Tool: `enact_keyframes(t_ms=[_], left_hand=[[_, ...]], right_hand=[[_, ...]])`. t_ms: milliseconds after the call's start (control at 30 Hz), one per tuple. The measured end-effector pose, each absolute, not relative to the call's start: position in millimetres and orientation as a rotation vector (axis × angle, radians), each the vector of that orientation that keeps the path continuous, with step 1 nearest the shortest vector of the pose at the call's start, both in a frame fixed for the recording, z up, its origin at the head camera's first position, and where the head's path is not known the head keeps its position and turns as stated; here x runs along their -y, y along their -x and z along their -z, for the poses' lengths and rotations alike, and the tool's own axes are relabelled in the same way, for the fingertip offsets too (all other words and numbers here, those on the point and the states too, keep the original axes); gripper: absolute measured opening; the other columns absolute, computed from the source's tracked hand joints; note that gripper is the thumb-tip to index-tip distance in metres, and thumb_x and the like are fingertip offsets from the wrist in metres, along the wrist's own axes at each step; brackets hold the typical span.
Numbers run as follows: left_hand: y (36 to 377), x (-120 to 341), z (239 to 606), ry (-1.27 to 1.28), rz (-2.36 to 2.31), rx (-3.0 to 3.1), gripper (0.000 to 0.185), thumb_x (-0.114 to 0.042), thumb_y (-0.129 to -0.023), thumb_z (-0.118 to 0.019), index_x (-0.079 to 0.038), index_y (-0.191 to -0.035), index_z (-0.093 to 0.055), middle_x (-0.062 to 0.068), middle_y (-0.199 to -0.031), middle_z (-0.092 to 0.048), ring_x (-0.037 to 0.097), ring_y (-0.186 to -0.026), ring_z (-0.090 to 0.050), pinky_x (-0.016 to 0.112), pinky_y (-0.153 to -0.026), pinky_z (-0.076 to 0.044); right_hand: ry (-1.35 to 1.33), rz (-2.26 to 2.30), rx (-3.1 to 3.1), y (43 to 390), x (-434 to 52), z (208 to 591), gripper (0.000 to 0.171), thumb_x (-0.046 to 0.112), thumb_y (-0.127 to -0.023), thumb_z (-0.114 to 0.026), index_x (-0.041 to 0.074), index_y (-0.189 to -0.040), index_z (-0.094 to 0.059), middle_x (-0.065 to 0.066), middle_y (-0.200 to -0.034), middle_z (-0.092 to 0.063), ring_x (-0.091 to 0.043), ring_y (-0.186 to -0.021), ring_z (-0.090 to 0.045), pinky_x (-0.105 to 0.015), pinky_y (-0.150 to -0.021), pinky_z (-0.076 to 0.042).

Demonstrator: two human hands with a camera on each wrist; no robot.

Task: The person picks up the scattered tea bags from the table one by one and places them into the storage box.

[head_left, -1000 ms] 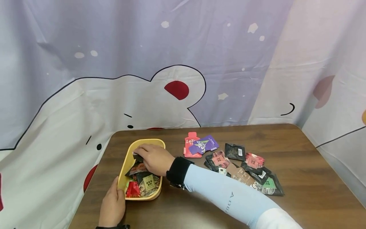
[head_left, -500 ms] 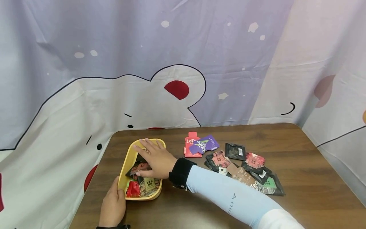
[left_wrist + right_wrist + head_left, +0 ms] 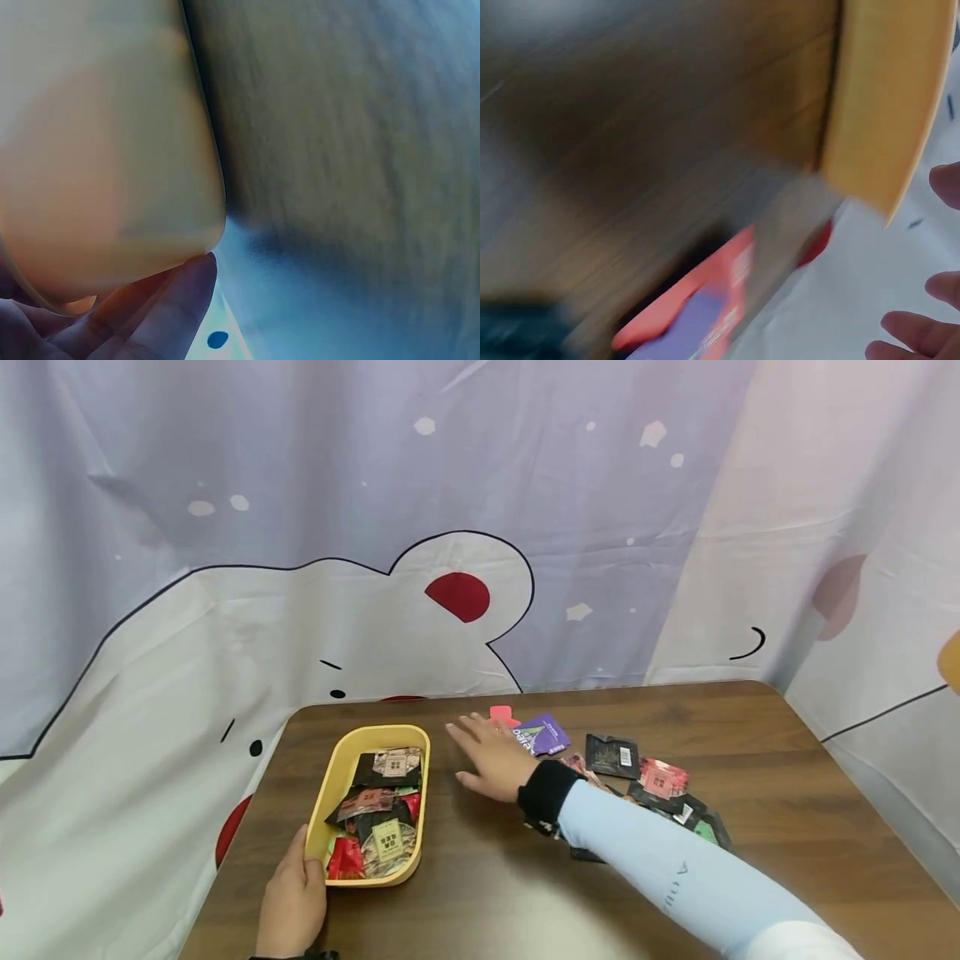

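Observation:
My left hand (image 3: 291, 897) grips the near left corner of a yellow plastic bin (image 3: 335, 774), thumb at the rim. In the left wrist view its fingers (image 3: 169, 311) curl against the underside of the bin (image 3: 112, 165). Inside lie several sachets, among them a black one with a pale label (image 3: 393, 766), one with a green label (image 3: 388, 842) and a red one (image 3: 346, 858). My right hand (image 3: 495, 760), fingers spread and holding nothing, hovers over the table between the bin and the loose packets. It partly covers a pink packet (image 3: 500, 713) beside a purple packet (image 3: 546, 735).
Right of the hand, several dark sachets lie in a loose pile, including a black one with a barcode (image 3: 611, 756) and a red-topped one (image 3: 663, 778); my right sleeve (image 3: 660, 852) hides part of it. The brown wooden table (image 3: 787, 793) backs onto a printed curtain (image 3: 600, 527).
My right hand has let go of a black sachet in the bin, opened its fingers and moved right, out over the table. The left hand keeps its hold on the bin.

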State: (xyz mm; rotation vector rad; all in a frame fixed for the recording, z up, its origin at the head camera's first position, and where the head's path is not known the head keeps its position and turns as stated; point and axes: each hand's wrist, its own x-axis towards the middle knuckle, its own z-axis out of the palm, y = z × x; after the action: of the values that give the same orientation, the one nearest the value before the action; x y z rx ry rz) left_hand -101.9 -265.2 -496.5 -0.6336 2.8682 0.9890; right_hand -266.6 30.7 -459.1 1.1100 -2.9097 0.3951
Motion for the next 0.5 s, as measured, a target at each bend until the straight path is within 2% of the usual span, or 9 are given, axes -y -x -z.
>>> enact_keyframes(t_ms=[233, 500], left_hand=[[102, 266, 497, 0.631, -1.001, -2.867, 0.059, -0.014, -0.104, -0.026, 0.001, -0.16, -0.017, 0.036, -0.152, -0.039, 0.052, -0.138, -0.043, 0.068, -0.11, -0.038], [102, 266, 495, 0.627, -1.007, -2.863, 0.059, -0.014, -0.104, -0.025, 0.001, -0.16, -0.016, 0.036, -0.152, -0.039, 0.052, -0.136, -0.045, 0.069, -0.108, -0.039]], right_hand=[[-0.959, -0.381, 2.929, 285, -112, 467, 0.074, 0.036, -0.092, -0.071, 0.007, -0.154, -0.042, -0.022, -0.155, -0.045, -0.04, -0.147, -0.038, -0.061, -0.121, -0.027], [-0.841, -0.366, 3.011, 287, -194, 484, 0.059, 0.03, -0.096, -0.066, 0.002, -0.145, -0.053, -0.025, -0.143, -0.056, -0.045, -0.132, -0.054, -0.061, -0.112, -0.04]])
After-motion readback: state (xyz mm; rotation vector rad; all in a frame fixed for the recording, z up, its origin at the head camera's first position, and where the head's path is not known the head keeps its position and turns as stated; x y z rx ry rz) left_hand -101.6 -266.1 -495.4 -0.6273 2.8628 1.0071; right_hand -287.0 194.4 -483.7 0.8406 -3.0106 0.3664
